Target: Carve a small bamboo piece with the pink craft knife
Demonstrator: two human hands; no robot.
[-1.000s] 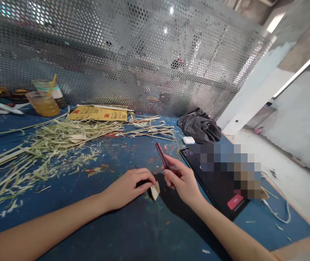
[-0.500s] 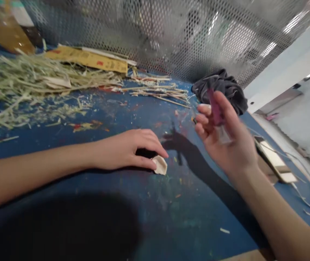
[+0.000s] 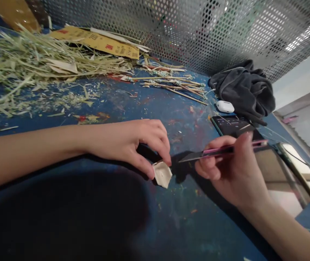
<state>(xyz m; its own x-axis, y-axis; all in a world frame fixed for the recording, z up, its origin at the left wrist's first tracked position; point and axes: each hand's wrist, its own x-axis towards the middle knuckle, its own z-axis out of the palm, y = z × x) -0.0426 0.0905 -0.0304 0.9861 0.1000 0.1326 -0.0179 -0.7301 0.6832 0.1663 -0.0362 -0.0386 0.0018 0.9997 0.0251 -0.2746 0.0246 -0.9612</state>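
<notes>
My left hand (image 3: 144, 141) rests on the blue tabletop, thumb and fingers closed on the edges of a small cream-coloured, hexagon-shaped piece (image 3: 163, 175) with a hollowed face turned up. To the right, my right hand (image 3: 231, 165) grips a pink-handled craft knife (image 3: 220, 150). Its thin blade points left toward the piece, with a gap between tip and piece. The knife is held nearly level above the table, and my palm hides part of its handle.
Pale plant strips (image 3: 48, 61) are heaped at the left, beside a yellow sandpaper strip (image 3: 97, 41). Thin bound sticks (image 3: 175, 83) lie behind my hands. A dark cloth (image 3: 247, 87), a white earbud case (image 3: 225, 106) and phones (image 3: 229, 123) lie right. Perforated metal (image 3: 171, 25) stands behind.
My right hand has lowered and turned, swinging the knife from upright to nearly level with its blade toward the piece. My left hand keeps the piece. The view has shifted.
</notes>
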